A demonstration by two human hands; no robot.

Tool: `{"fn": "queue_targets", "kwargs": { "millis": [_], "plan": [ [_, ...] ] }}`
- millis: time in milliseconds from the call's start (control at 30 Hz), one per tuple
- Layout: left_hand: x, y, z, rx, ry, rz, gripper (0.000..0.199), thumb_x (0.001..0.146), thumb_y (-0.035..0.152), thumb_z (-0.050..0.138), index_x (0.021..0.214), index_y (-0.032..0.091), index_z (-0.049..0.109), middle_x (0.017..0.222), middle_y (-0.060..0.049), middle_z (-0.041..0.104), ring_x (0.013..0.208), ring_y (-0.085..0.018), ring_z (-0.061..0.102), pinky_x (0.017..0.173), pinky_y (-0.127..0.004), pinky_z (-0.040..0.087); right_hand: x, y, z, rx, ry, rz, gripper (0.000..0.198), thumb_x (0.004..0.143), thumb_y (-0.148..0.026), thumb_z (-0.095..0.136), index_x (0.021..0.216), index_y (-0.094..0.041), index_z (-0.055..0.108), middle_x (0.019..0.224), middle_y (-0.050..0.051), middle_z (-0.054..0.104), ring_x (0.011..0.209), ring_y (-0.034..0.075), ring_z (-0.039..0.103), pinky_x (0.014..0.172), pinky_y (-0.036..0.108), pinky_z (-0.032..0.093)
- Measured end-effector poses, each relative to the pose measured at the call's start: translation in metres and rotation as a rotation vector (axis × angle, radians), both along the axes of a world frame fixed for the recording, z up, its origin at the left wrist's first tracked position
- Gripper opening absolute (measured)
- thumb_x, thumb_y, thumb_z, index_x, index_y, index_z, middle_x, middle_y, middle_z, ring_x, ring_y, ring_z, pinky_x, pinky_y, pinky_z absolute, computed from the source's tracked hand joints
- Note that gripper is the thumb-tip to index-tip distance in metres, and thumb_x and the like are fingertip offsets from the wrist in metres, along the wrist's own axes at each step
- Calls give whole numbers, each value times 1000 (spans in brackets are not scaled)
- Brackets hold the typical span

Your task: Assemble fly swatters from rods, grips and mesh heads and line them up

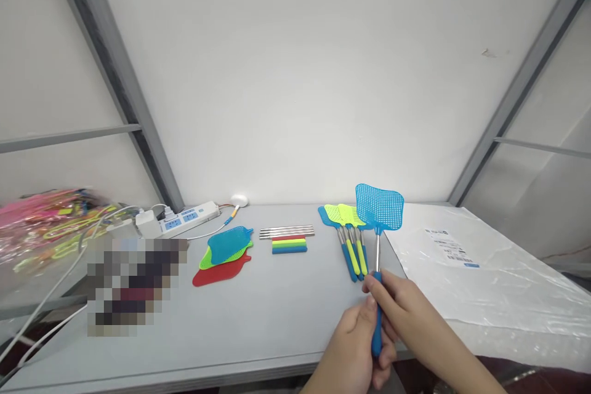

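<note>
A blue fly swatter stands up in front of me, its mesh head at the top of a thin metal rod. My left hand is closed around the lower part of its blue handle. With its fingers wrapped there too, my right hand grips the handle higher up, near the rod. Just behind lies a row of assembled swatters with yellow-green heads and a blue one, their yellow and blue handles toward me.
On the grey table lie loose swatter heads in blue, green and red. Beside them are metal rods and coloured handle tubes. A power strip sits back left, a white plastic bag right, packaged bundles far left.
</note>
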State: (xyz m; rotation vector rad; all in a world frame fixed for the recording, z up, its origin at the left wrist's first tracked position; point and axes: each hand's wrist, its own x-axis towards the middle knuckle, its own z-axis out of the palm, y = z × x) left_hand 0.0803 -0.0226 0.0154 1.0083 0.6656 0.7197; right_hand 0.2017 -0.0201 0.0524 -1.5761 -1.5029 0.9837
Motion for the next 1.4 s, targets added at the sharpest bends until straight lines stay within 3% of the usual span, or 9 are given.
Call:
{"fn": "queue_targets", "kwargs": {
  "millis": [133, 233, 367, 433, 500, 600, 800, 1033, 1400],
  "plan": [
    [-11, 30, 20, 271, 215, -159, 51, 95, 59, 27, 87, 16, 54, 63, 0, 57, 43, -9, 43, 47, -23, 35, 9, 26, 14, -19, -192, -16, 47, 92, -58, 38, 71, -21, 56, 47, -3, 50, 40, 13, 48, 42, 25, 31],
    [-23, 62, 45, 611, 513, -272, 51, 98, 46, 24, 73, 17, 57, 72, -3, 64, 59, -14, 55, 60, -26, 42, 12, 53, 20, 1, -267, 10, 45, 92, -55, 38, 70, -21, 57, 53, -2, 55, 50, 16, 55, 48, 25, 36],
    [-34, 110, 66, 1066, 920, -253, 35, 96, 36, 35, 81, 20, 62, 78, -5, 67, 69, -20, 61, 62, -29, 41, 16, 93, 13, -5, -293, 10, 42, 92, -49, 38, 113, -19, 57, 55, -4, 56, 57, 19, 59, 59, 28, 42],
    [-37, 129, 64, 1197, 981, -203, 32, 97, 33, 34, 83, 20, 60, 77, -4, 66, 68, -20, 61, 57, -28, 39, 18, 111, 5, -36, -348, -122, 46, 92, -47, 37, 125, -17, 48, 56, -4, 57, 58, 20, 60, 60, 29, 42],
    [-41, 144, 55, 1294, 964, -148, 30, 98, 30, 34, 83, 20, 58, 78, -3, 64, 68, -18, 60, 55, -27, 37, 21, 125, -4, -84, -408, -222, 42, 93, -46, 34, 121, -17, 47, 62, -1, 61, 61, 21, 62, 59, 29, 41],
    [-45, 154, 32, 1426, 915, -59, 26, 98, 27, 36, 86, 19, 57, 80, -3, 61, 72, -18, 57, 59, -29, 38, 24, 140, -12, -131, -477, -216, 34, 94, -45, 32, 108, -20, 50, 66, 1, 62, 63, 21, 62, 58, 28, 39],
    [-52, 155, 5, 1424, 769, 39, 17, 94, 21, 41, 97, 19, 58, 86, -4, 60, 75, -18, 53, 66, -33, 42, 19, 158, -12, -131, -548, -214, 30, 93, -39, 37, 104, -20, 57, 73, 3, 65, 68, 20, 63, 59, 27, 38],
    [-58, 170, 1, 1324, 689, 94, 14, 93, 15, 45, 98, 18, 57, 85, -5, 61, 77, -17, 54, 67, -31, 44, 9, 163, -13, -143, -798, -171, 46, 95, -30, 35, 135, -17, 52, 73, 7, 70, 66, 24, 64, 57, 28, 32],
    [-54, 169, 0, 1308, 750, 55, 15, 93, 16, 44, 94, 18, 59, 83, -5, 60, 75, -18, 52, 65, -32, 42, 6, 149, -23, -132, -791, -136, 45, 95, -30, 37, 136, -18, 52, 82, 7, 73, 67, 23, 67, 55, 28, 35]
  ]
}}
